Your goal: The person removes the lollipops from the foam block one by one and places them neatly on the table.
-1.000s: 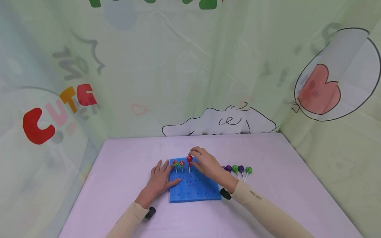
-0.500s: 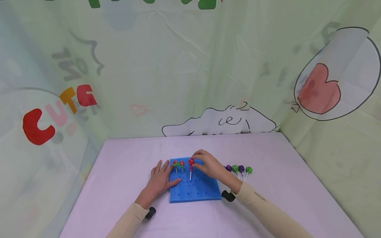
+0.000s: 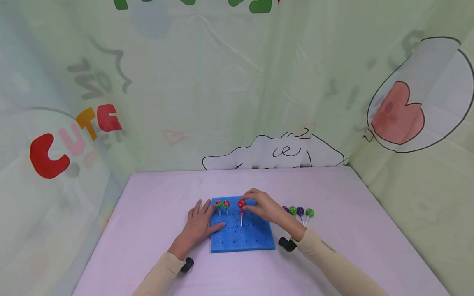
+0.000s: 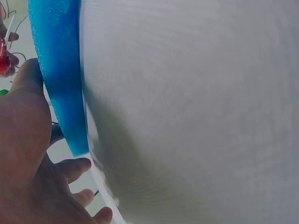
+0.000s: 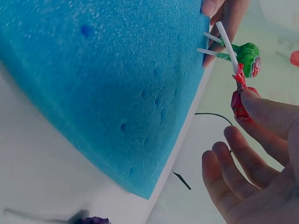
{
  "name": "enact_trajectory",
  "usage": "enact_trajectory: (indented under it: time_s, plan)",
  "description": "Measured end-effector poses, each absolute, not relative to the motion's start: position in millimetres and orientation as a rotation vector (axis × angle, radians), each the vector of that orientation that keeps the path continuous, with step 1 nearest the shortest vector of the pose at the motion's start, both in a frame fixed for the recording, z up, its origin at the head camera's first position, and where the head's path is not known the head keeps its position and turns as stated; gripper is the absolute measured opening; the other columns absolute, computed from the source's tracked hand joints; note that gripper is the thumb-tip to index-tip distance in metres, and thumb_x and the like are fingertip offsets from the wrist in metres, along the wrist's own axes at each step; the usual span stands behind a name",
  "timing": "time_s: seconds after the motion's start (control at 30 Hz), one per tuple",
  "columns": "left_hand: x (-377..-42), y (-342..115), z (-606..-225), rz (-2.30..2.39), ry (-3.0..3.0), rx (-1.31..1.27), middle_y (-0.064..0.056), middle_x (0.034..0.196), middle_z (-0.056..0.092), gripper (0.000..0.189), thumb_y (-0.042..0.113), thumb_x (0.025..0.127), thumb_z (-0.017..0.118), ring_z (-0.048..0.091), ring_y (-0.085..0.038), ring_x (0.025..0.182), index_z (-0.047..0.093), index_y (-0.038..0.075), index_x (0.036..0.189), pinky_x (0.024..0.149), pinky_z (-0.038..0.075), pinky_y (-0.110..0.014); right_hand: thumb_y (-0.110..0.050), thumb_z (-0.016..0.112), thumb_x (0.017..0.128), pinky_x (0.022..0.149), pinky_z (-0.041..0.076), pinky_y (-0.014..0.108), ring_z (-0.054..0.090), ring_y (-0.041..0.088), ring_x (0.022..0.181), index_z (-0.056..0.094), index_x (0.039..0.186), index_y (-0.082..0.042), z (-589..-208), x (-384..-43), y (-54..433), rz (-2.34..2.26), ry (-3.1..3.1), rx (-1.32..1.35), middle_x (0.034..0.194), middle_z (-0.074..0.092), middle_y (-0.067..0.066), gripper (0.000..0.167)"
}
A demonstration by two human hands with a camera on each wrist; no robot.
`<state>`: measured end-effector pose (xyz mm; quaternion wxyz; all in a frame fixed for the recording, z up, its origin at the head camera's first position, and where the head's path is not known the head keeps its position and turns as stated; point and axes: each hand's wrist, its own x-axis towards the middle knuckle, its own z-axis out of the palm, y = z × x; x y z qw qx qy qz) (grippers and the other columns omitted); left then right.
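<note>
A blue foam board (image 3: 242, 240) with rows of small holes lies on the table. My left hand (image 3: 198, 228) rests at its left edge, fingers spread, with the thumb reaching over the top. Two green-and-red lollipops (image 3: 222, 204) stand upright in the back left of the board. My right hand (image 3: 264, 207) pinches a red lollipop (image 3: 242, 204) by its wrapped head between thumb and forefinger, over the board's back half. In the right wrist view the white stick (image 5: 226, 44) of that lollipop is bare and apart from the foam, while the other fingers are spread.
Purple and green lollipops (image 3: 300, 211) lie in a row to the right of the board, partly hidden by the right forearm. A pale pink cloth covers the table (image 3: 159, 193). Printed curtains (image 3: 222, 82) close off the back and sides.
My right hand has carried the red lollipop a little to the right and nearer to me over the board. The left hand keeps its place.
</note>
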<state>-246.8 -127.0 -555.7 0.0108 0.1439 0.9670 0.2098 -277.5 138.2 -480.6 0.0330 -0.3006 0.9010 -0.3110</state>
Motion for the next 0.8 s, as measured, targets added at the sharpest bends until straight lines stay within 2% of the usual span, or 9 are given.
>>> enact_trajectory:
  time_s: [0.4, 0.6, 0.8]
  plan:
    - [-245, -127, -553, 0.684, 3.016, 0.448, -0.019, 0.162, 0.032, 0.078, 0.062, 0.091, 0.061, 0.016, -0.047, 0.153, 0.048, 0.012, 0.149, 0.118, 0.021, -0.065, -0.012, 0.069, 0.095, 0.093, 0.057, 0.049, 0.061, 0.038, 0.117, 0.071, 0.12, -0.008, -478, -277, 154, -0.979, 2.708, -0.895, 0.122, 0.065, 0.013, 0.025]
    - [-245, -127, -553, 0.685, 3.02, 0.464, -0.02, 0.162, 0.033, 0.077, 0.062, 0.092, 0.061, 0.017, -0.047, 0.153, 0.048, 0.011, 0.149, 0.118, 0.022, -0.065, -0.01, 0.069, 0.095, 0.087, 0.059, 0.043, 0.062, 0.039, 0.114, 0.07, 0.119, -0.005, -475, -276, 165, -0.971, 2.716, -0.911, 0.119, 0.066, 0.014, 0.025]
    - [-245, -128, -554, 0.691, 3.021, 0.471, -0.02, 0.162, 0.033, 0.077, 0.061, 0.092, 0.061, 0.017, -0.047, 0.153, 0.048, 0.011, 0.149, 0.117, 0.022, -0.065, -0.011, 0.069, 0.095, 0.088, 0.059, 0.042, 0.061, 0.039, 0.115, 0.07, 0.12, -0.004, -472, -275, 177, -1.003, 2.702, -0.858, 0.12, 0.067, 0.013, 0.026]
